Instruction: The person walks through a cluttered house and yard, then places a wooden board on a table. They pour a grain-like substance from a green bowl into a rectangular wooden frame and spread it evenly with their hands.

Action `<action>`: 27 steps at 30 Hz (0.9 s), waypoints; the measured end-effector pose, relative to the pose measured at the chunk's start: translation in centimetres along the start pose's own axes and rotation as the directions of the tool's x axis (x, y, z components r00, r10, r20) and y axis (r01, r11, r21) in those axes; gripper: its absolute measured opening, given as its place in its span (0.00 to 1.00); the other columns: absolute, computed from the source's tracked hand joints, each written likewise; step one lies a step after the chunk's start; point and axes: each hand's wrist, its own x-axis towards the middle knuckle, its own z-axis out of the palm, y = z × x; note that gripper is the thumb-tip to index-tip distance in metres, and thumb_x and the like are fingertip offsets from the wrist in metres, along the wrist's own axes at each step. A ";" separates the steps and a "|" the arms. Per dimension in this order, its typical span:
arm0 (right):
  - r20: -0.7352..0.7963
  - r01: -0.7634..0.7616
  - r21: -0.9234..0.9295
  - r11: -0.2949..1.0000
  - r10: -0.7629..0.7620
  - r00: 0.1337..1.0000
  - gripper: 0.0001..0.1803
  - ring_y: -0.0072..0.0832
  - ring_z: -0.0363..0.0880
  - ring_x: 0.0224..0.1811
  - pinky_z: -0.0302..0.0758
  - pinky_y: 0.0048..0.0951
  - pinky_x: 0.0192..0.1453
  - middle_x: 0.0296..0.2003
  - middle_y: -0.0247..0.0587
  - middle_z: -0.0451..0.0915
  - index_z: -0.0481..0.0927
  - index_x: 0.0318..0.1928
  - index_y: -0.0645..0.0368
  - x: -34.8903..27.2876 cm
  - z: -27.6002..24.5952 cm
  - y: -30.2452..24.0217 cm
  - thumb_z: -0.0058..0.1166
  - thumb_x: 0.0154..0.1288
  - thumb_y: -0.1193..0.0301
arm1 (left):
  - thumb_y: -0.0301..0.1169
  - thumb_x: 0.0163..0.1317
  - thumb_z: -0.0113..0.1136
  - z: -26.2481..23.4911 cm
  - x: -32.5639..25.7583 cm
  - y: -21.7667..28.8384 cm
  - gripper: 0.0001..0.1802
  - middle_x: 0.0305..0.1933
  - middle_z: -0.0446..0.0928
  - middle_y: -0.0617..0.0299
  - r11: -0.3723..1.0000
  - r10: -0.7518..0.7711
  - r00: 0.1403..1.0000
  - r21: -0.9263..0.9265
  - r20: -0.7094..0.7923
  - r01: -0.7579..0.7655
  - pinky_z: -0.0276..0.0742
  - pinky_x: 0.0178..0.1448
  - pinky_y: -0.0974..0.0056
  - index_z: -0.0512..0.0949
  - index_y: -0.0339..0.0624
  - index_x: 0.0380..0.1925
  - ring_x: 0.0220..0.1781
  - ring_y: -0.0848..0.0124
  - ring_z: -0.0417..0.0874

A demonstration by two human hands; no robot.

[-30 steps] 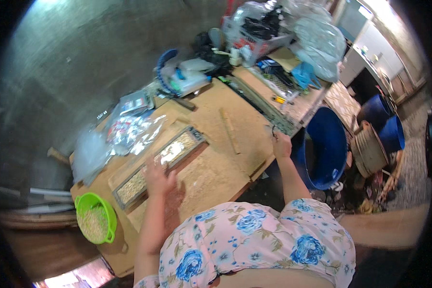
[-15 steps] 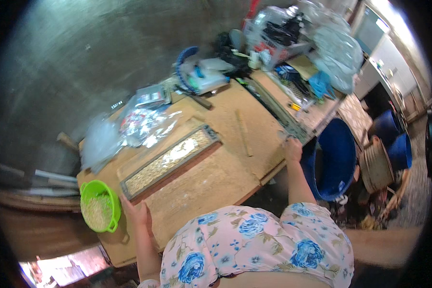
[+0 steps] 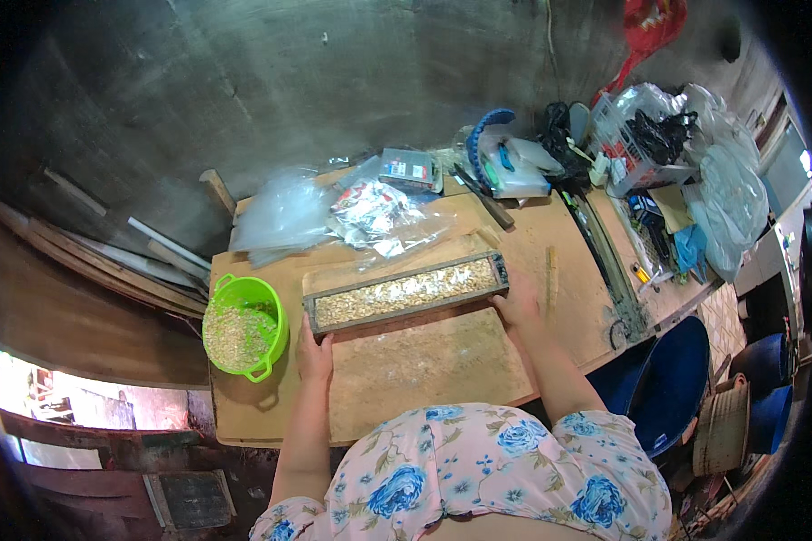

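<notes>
A long narrow tray [image 3: 397, 320] with a dark rim lies across the wooden board [image 3: 415, 370] before me. Pale chopped pieces, like nuts or grain, fill it, with bright glare on top. My left hand [image 3: 315, 354] grips its left end, thumb on the near side and fingers partly hidden. At the other end my right hand [image 3: 518, 304] has hold of the near right corner, its fingers partly out of sight. Whether the tray touches the board all along cannot be told. Left of my left hand, a green colander [image 3: 278, 316] holds more pale pieces.
Behind the tray lie clear plastic bags [image 3: 284, 216] and a grey box [image 3: 408, 168]. A knife [image 3: 492, 203] rests further right, near a thin wooden stick [image 3: 551, 281]. A crate [image 3: 627, 149] with bags stands at the back right. A blue barrel [image 3: 681, 379] flanks the table's right side.
My right hand has left the table's right edge and come to the tray's right end. My left hand now grips the left end. The view has turned, levelling the tray.
</notes>
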 end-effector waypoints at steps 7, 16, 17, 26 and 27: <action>-0.036 0.026 -0.116 0.993 -0.031 0.999 0.38 0.44 0.68 0.54 0.64 0.39 0.60 0.48 0.46 0.74 0.69 0.57 0.54 1.5 -0.1 -0.8 0.68 0.41 0.70 | 0.34 0.53 0.63 0.3 1.5 -0.4 0.40 0.56 0.69 0.44 0.999 0.050 0.998 0.020 -0.041 -0.049 0.68 0.56 0.52 0.55 0.44 0.65 0.55 0.48 0.72; 0.016 -0.072 -0.042 0.997 0.072 0.997 0.42 0.46 0.68 0.55 0.64 0.40 0.61 0.50 0.49 0.73 0.64 0.62 0.52 3.5 0.2 -2.2 0.67 0.44 0.71 | 0.33 0.54 0.62 0.8 4.3 -0.1 0.40 0.56 0.71 0.45 0.998 0.021 0.999 0.064 -0.027 -0.019 0.69 0.55 0.53 0.55 0.44 0.66 0.54 0.49 0.73; 0.015 -0.080 -0.040 0.996 0.081 0.997 0.42 0.46 0.68 0.55 0.64 0.40 0.61 0.50 0.49 0.73 0.64 0.63 0.51 3.6 0.3 -2.3 0.66 0.44 0.71 | 0.33 0.54 0.62 0.9 4.4 0.0 0.40 0.55 0.71 0.45 0.998 0.012 1.000 0.067 -0.027 -0.010 0.69 0.55 0.53 0.54 0.43 0.66 0.54 0.49 0.73; 0.052 -0.108 -0.083 0.991 0.112 0.992 0.41 0.47 0.68 0.56 0.65 0.41 0.60 0.51 0.48 0.73 0.62 0.64 0.45 4.6 1.3 -1.1 0.64 0.48 0.70 | 0.34 0.54 0.62 1.0 4.8 0.1 0.40 0.56 0.71 0.45 0.997 -0.046 0.999 0.054 0.010 0.046 0.70 0.55 0.53 0.55 0.44 0.66 0.54 0.49 0.73; 0.049 -0.097 -0.085 0.992 0.101 0.994 0.41 0.47 0.68 0.56 0.65 0.41 0.60 0.51 0.48 0.73 0.61 0.64 0.45 4.7 1.3 -1.2 0.64 0.49 0.70 | 0.34 0.54 0.62 0.7 4.8 0.4 0.40 0.56 0.71 0.45 0.998 -0.051 0.999 0.040 0.015 0.051 0.70 0.55 0.53 0.55 0.44 0.66 0.54 0.49 0.73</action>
